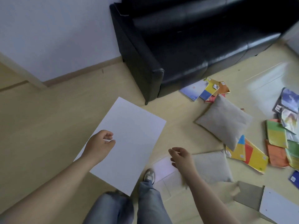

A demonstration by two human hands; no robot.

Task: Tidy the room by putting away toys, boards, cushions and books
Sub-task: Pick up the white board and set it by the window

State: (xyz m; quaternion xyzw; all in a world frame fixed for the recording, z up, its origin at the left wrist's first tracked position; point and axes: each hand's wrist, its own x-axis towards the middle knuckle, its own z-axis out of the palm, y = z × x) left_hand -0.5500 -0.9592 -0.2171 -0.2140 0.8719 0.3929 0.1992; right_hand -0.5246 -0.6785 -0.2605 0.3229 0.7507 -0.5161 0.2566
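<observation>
The left hand grips the long edge of a large white board, thumb over its face and fingers curled at the rim, holding it above the floor in front of the sofa's arm. The right hand hangs empty, its fingers loosely curled. A grey cushion lies farther out from the sofa front, overlapping coloured books scattered at the sofa's foot. A second cushion lies farther still from the sofa, behind the right hand.

Sofa cut by top edge; book covers too blurred to read
</observation>
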